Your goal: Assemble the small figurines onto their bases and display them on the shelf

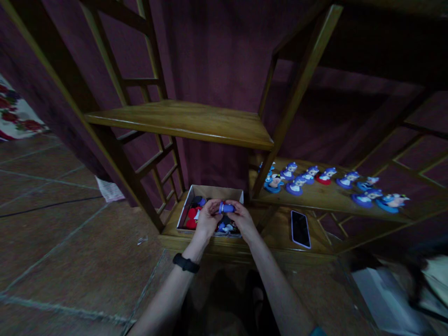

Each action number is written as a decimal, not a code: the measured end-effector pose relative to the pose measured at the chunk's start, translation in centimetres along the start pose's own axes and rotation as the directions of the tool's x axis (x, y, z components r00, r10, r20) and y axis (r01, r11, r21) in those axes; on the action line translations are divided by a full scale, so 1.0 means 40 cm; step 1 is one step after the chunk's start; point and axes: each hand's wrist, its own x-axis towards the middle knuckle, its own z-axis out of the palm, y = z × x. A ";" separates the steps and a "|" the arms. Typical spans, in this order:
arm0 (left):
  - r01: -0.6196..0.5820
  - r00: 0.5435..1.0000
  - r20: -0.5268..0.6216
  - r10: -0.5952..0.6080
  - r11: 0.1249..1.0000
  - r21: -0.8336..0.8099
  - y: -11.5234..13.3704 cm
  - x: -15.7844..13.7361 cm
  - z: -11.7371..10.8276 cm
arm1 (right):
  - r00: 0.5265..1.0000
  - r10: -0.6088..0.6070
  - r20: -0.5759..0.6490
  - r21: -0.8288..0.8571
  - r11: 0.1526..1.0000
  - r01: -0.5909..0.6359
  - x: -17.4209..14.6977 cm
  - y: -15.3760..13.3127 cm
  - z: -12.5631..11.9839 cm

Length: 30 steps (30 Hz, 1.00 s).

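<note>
Both my hands meet over an open cardboard box on the low wooden shelf. Between them is a small purple figurine, lying sideways. My left hand has its fingers closed on the left end, and my right hand grips the right end. Fingers cover part of the figurine, so its details are hidden. Inside the box, around my hands, lie a red piece, a purple and white piece and several dark pieces.
Several figurines with purple, blue or red bases, such as a red-based one, stand on the shelf at right. Below them lies a phone. An upper shelf overhangs behind the box, and a wooden post rises to its right.
</note>
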 end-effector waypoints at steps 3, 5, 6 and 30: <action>-0.030 1.000 -0.002 0.030 0.999 0.025 0.000 0.001 0.000 | 1.000 0.010 -0.006 -0.043 0.999 -0.011 0.003 0.002 0.000; -0.038 0.999 -0.001 0.038 0.998 0.040 0.001 0.001 0.001 | 1.000 0.011 -0.015 -0.051 0.999 -0.011 0.005 0.004 0.000; -0.043 0.999 -0.001 0.043 0.998 0.049 0.001 0.000 0.002 | 1.000 0.009 -0.019 -0.051 0.999 -0.010 0.007 0.005 -0.001; 0.178 0.982 -0.060 -0.181 0.983 -0.050 0.008 -0.008 0.001 | 0.997 0.075 -0.034 0.089 0.993 -0.072 -0.013 -0.029 -0.007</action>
